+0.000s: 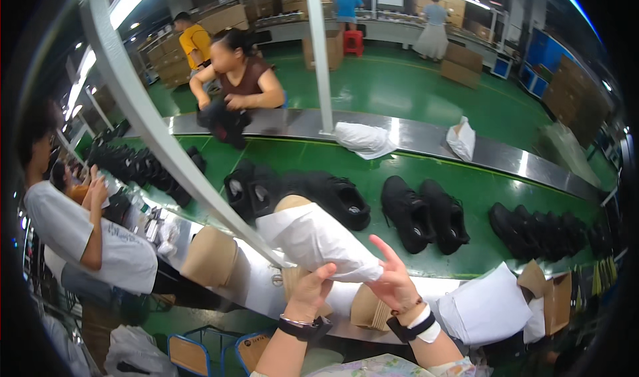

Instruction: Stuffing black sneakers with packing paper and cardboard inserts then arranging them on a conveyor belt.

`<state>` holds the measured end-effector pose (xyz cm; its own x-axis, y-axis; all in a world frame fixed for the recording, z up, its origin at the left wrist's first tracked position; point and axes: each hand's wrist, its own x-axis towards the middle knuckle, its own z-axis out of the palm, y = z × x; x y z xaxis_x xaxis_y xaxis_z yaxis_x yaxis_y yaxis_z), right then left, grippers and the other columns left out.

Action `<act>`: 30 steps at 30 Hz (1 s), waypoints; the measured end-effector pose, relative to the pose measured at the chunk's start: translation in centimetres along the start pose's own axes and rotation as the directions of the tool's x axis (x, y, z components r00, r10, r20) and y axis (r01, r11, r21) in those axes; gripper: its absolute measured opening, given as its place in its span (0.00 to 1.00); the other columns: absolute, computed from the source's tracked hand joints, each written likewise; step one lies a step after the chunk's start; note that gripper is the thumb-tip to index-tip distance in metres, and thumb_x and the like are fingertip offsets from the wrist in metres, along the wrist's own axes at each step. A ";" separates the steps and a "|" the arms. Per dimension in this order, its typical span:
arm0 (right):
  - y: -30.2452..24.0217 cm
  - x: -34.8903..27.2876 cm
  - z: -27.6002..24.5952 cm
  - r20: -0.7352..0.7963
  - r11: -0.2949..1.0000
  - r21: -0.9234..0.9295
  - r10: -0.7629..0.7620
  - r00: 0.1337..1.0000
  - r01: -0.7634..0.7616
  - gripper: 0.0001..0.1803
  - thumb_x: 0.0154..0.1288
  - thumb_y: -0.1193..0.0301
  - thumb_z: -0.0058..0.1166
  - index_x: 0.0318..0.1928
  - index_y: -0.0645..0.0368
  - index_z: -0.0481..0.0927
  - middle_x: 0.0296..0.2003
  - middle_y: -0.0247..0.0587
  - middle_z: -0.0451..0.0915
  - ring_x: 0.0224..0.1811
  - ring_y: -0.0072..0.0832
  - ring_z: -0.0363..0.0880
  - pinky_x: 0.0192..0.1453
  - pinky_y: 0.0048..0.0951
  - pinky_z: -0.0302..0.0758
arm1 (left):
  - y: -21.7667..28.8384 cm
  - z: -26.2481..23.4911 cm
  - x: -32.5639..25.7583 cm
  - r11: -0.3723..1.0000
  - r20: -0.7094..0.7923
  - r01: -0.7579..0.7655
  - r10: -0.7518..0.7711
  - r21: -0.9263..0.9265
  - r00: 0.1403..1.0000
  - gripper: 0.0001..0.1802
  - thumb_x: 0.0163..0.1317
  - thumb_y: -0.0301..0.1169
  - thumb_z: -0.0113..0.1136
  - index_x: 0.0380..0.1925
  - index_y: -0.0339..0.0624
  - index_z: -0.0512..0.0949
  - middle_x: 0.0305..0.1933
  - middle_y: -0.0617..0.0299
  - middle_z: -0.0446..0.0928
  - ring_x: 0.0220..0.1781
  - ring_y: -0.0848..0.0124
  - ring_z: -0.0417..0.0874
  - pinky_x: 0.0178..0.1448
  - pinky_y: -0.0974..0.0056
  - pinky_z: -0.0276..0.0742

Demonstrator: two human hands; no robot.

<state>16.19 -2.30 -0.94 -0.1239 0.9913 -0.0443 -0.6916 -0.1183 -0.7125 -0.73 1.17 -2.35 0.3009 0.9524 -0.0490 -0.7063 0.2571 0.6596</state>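
Observation:
A bundle of white wrapping paper is held up in front of me, with a rounded brown cardboard piece sticking out of its far end. My left hand grips its near side, thumb on the paper and the other fingers mostly hidden beneath. At the narrow right end, my right hand holds the paper against the palm, its index finger stretched upward. Whatever lies inside the paper is hidden. Just beyond the bundle, black shoes stand on the green conveyor belt.
To the right are another black pair, a shoe row, a white paper stack and a carton. Brown cardboard pieces lie left. A grey post slants across. Across the belt, a person handles a black shoe.

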 end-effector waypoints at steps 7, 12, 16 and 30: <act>0.0 0.8 -1.5 -0.283 0.844 0.524 0.302 0.910 -0.117 0.23 0.63 0.57 0.43 0.50 0.60 0.73 0.48 0.42 0.76 0.53 0.37 0.73 0.59 0.41 0.67 | -3.3 3.2 0.5 0.990 0.094 0.063 -0.075 0.125 0.993 0.32 0.50 0.23 0.65 0.56 0.38 0.64 0.52 0.61 0.71 0.57 0.68 0.71 0.62 0.62 0.66; 0.9 0.9 -4.7 -0.346 0.799 0.601 0.261 0.901 -0.001 0.25 0.64 0.56 0.43 0.55 0.59 0.70 0.52 0.43 0.74 0.54 0.39 0.72 0.59 0.41 0.69 | -3.9 4.7 1.5 0.911 0.093 -0.021 -0.020 0.411 0.995 0.36 0.48 0.26 0.68 0.58 0.37 0.63 0.55 0.59 0.69 0.58 0.69 0.69 0.63 0.63 0.63; 1.7 0.7 -3.2 -0.188 0.935 0.331 0.197 0.962 -0.127 0.26 0.64 0.55 0.43 0.56 0.59 0.68 0.53 0.42 0.73 0.54 0.38 0.72 0.58 0.42 0.70 | -2.4 4.5 0.8 0.896 0.217 -0.166 0.080 0.411 0.973 0.39 0.46 0.27 0.70 0.59 0.37 0.61 0.56 0.59 0.68 0.58 0.69 0.69 0.62 0.63 0.63; 2.0 1.2 2.8 -0.025 0.683 -0.719 -0.216 0.976 0.133 0.44 0.50 0.70 0.64 0.62 0.65 0.50 0.48 0.49 0.70 0.49 0.30 0.72 0.49 0.28 0.72 | -0.4 2.7 0.1 0.993 -0.294 0.048 -0.015 0.106 0.956 0.25 0.55 0.27 0.62 0.52 0.34 0.66 0.48 0.58 0.73 0.47 0.69 0.76 0.54 0.66 0.71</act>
<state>12.67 -1.52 -0.48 0.0459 0.9946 0.0934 0.0229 0.0924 -0.9955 1.31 0.74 -0.56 0.1098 0.9544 -0.2775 -0.6188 0.2841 0.7323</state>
